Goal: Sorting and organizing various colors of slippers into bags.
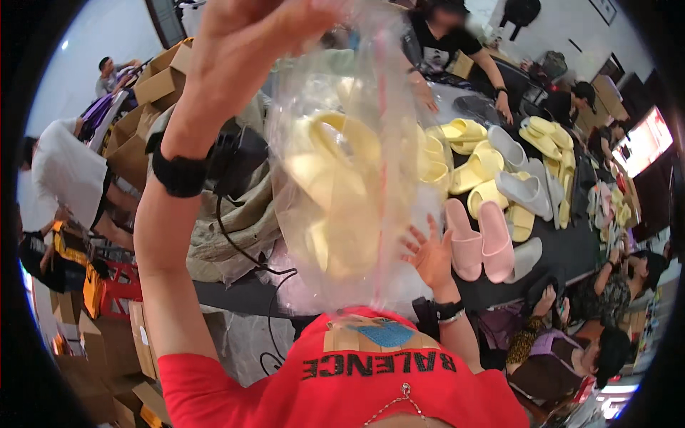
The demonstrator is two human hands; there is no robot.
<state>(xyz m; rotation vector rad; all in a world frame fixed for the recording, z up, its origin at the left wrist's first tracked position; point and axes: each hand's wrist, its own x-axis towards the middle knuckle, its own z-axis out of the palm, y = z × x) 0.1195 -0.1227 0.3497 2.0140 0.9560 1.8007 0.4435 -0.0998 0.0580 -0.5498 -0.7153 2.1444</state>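
Observation:
My left hand (278, 28) is raised at the top of the view, its fingers closed on the upper end of a clear plastic bag (396, 235). Inside the hanging bag are yellow slippers (335, 207), partly blurred by the film and motion. Fingers spread, my right hand (432, 262) is held beside the bag's lower right side, palm showing and holding nothing. Just right of it, a pair of pink slippers (492, 242) lies on the black table (564, 250).
More yellow slippers (481, 167) and grey slippers (524, 192) crowd the table. A co-worker (449, 43) stands across it, with others along the right side. Draped cloth sacks (242, 228) and a black cable (232, 232) lie left, near cardboard boxes (157, 78).

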